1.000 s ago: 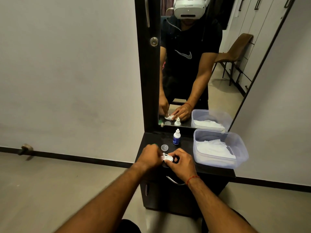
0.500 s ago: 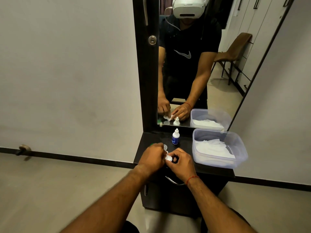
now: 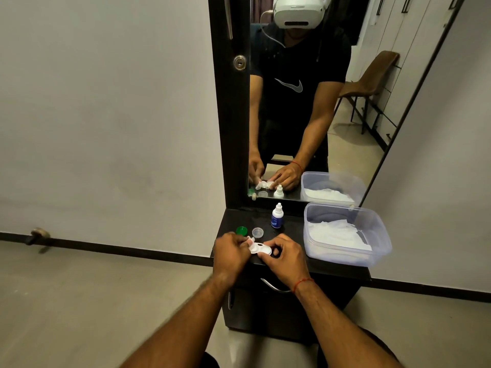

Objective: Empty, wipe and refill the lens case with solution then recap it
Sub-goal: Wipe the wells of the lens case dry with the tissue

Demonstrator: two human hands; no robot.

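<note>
Both hands closed on one thing. Left hand [image 3: 230, 252] curled, pinching the left end of the white lens case [image 3: 259, 248]. Right hand [image 3: 287, 257] curled round the other end, thumb and fingers on its rim. Case held between the two, low over the front of the dark dresser top [image 3: 293, 224]. Something small and white at the left fingertips, tissue or part of the case; cannot tell.

Just beyond the left hand: green cap [image 3: 241, 230] and clear cap [image 3: 257, 231], both off the case, lying side by side but apart. Further beyond the right hand: solution bottle [image 3: 277, 216], upright. To the right of the right hand: clear plastic tub [image 3: 380, 251] with white tissues inside.

Probably the emptying or wiping step, judging by caps off and bottle untouched. Next move likely a one-handed reach, right for a tissue or forward for the bottle, with the other hand keeping the case steady.

Front edge right under the knuckles, so a slipped case likely bound for the floor. Safer worked further in. Left edge just beside the left hand, green cap near it. Open room ahead between caps and bottle, and between right hand and tub. Mirror [image 3: 345, 144] close behind the bottle.
</note>
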